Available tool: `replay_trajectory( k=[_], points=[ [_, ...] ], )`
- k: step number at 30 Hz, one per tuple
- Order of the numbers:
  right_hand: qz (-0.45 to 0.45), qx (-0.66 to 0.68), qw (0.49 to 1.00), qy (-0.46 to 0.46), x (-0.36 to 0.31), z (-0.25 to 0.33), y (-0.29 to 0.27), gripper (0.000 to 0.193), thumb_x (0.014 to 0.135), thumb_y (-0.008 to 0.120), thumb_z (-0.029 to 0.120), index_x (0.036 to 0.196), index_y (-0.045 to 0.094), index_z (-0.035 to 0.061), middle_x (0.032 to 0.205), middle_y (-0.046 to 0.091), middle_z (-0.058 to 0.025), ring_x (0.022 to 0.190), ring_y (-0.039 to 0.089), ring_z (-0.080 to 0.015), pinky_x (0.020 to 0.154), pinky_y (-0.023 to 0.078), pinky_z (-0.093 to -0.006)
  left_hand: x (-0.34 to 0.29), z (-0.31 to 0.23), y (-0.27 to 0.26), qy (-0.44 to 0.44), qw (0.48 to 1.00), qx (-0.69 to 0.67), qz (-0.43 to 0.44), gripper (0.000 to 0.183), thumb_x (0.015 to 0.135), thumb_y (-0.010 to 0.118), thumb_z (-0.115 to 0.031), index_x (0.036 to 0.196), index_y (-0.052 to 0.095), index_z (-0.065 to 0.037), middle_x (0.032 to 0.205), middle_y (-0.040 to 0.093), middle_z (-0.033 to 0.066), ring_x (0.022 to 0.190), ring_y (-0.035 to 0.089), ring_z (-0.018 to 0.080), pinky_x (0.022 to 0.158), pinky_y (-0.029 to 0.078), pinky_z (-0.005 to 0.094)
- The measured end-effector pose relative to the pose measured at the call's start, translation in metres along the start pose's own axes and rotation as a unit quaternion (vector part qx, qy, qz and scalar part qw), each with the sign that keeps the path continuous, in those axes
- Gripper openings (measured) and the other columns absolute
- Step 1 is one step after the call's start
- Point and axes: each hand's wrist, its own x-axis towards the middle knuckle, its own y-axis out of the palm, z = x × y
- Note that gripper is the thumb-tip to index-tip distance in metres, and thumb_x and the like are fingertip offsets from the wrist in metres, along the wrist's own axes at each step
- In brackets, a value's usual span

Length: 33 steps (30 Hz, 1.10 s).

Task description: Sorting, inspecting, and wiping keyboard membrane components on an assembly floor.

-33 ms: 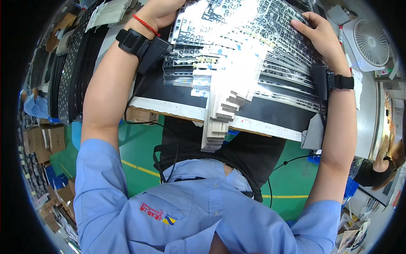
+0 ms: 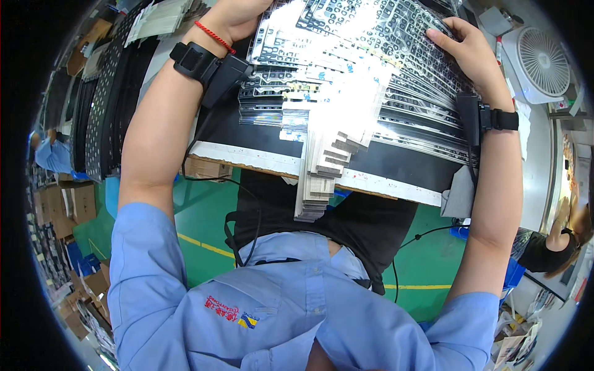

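Observation:
A thick, fanned-out stack of thin black-and-silver sheets with keyboard-like cutouts (image 2: 402,43) covers the black table top in front of me. Pale flat tails (image 2: 334,142) of the sheets reach down past the table's near edge, overlapping like steps. My right hand (image 2: 473,55) grips the stack's right side, its thumb resting on the top sheets and the other fingers mostly hidden. At the stack's upper left is my left hand (image 2: 241,15); its fingers are out of sight beyond the picture's top edge and the sheets. Glare washes out the middle of the stack.
The table's white front edge (image 2: 247,156) runs just before my lap. A white fan (image 2: 541,59) stands at the right, and a grey cloth (image 2: 458,191) hangs off the front right. Dark perforated panels (image 2: 102,117) stand left. Another person (image 2: 547,250) is far right. Cables trail from both wrists.

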Motion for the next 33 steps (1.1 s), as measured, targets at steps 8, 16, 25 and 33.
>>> replay_trajectory(
  k=[8,16,25,33],
  points=[
    [0.031,-0.007,0.999,0.007,-0.003,-0.002,-0.013,0.034,0.090,0.077,0.034,0.101,0.070,0.0028,0.082,0.068,0.0004,0.071,0.060,-0.0065,0.067,0.048,-0.0227,0.002,0.009,-0.002,0.007,0.999,-0.020,-0.047,0.032,0.100,0.058,-0.007,0.131,0.058,0.000,0.115,0.070,0.0081,0.097,0.069,0.0142,0.086,0.058,0.0281],
    [0.041,-0.020,0.999,0.011,0.000,-0.002,-0.005,0.037,0.091,0.076,0.036,0.106,0.070,0.0026,0.086,0.068,0.0004,0.074,0.061,-0.0065,0.071,0.049,-0.0230,0.007,0.017,-0.013,0.020,0.998,0.010,-0.057,0.034,0.102,0.057,-0.012,0.133,0.057,0.001,0.120,0.068,0.0088,0.104,0.067,0.0158,0.093,0.055,0.0307],
    [0.019,-0.010,1.000,0.005,0.001,-0.007,0.001,0.048,0.089,0.076,0.041,0.117,0.070,0.0020,0.092,0.071,-0.0036,0.078,0.064,-0.0093,0.073,0.050,-0.0252,0.002,0.005,-0.020,0.019,0.999,0.014,0.027,0.047,0.096,0.053,-0.001,0.142,0.048,0.005,0.128,0.064,0.0116,0.110,0.064,0.0172,0.098,0.052,0.0308],
    [0.006,-0.066,0.998,0.011,0.003,-0.005,0.003,0.048,0.084,0.081,0.045,0.104,0.071,0.0025,0.080,0.068,-0.0016,0.067,0.062,-0.0078,0.064,0.049,-0.0229,0.003,0.010,-0.014,0.011,1.000,0.009,-0.007,0.045,0.096,0.054,-0.001,0.140,0.050,0.005,0.126,0.065,0.0126,0.112,0.065,0.0178,0.099,0.052,0.0303]
  ],
)
